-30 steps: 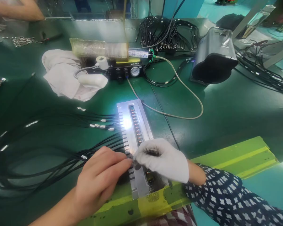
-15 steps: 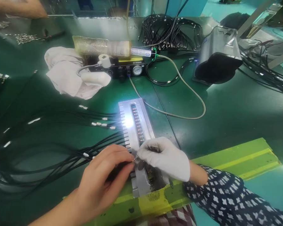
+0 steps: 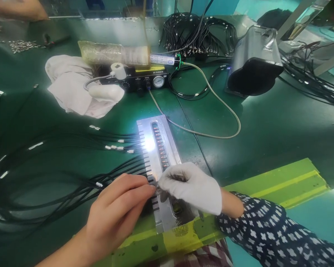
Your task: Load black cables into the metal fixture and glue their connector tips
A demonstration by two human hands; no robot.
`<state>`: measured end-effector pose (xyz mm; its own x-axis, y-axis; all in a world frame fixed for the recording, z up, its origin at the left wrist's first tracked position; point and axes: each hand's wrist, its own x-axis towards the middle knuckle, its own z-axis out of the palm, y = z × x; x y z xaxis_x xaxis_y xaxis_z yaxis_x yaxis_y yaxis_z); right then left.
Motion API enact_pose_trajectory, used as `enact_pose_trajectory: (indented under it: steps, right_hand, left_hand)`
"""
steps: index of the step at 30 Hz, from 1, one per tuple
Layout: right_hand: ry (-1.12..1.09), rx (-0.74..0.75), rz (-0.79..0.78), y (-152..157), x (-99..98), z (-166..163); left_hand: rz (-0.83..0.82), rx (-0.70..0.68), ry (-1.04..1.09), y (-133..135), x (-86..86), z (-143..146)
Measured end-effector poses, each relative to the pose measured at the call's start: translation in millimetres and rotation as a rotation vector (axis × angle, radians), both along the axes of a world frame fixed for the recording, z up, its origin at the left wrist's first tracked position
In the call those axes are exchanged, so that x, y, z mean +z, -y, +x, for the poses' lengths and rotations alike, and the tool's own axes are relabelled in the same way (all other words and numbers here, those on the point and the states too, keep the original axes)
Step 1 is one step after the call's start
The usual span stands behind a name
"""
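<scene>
My bare left hand (image 3: 122, 207) is closed in a pinch at the left side of a slotted metal fixture (image 3: 163, 218). A thin black cable is in its grip, mostly hidden by the fingers. Against these fingertips, my right hand (image 3: 193, 187), in a white glove with dark-stained fingertips, is pinched too; what it holds is hidden. Several black cables (image 3: 125, 168) with silver end pieces enter the fixture's left-hand slots. Their small reddish tips (image 3: 162, 150) line up in the long central opening. Bright light glares on the fixture's upper left.
Behind stand a black control box with a gauge (image 3: 158, 81), a white cloth (image 3: 69, 85) and a syringe-like tube (image 3: 163, 59). A grey hose (image 3: 236, 115) loops across the green table. A metal-cased device (image 3: 253, 63) and cable bundles (image 3: 197, 33) lie farther back. Another person's arm (image 3: 22, 9) is upper left.
My left fingers have rolled forward and closed up towards the gloved fingertips, covering the cable end that showed between the hands. The whole view has shifted slightly.
</scene>
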<state>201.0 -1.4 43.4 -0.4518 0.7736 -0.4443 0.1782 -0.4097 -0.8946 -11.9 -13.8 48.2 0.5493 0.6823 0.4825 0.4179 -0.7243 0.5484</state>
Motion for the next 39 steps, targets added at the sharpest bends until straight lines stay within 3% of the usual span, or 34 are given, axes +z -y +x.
enact_pose_trajectory:
  steps: [17, 24, 28, 32, 39]
  right_hand:
    - [0.042, 0.058, 0.083, 1.8, -0.7, 1.5]
    - [0.053, 0.046, 0.089, 2.2, 0.7, 1.5]
    - [0.035, -0.043, 0.165, 1.0, 1.0, 0.1]
    - [-0.041, -0.225, 0.198, -5.0, -2.9, 2.1]
    - [-0.021, -0.295, 0.188, -9.0, 0.7, 2.6]
  left_hand:
    - [0.122, -0.063, -0.138, -1.8, -4.7, -13.8]
    - [0.083, 0.007, -0.014, -2.5, -1.4, -3.9]
    - [0.025, 0.089, -0.001, -13.3, -7.2, -4.4]
    - [-0.05, 0.27, -0.102, -40.8, -12.3, -29.5]
    - [-0.114, 0.918, -0.252, -116.1, 0.6, -132.7]
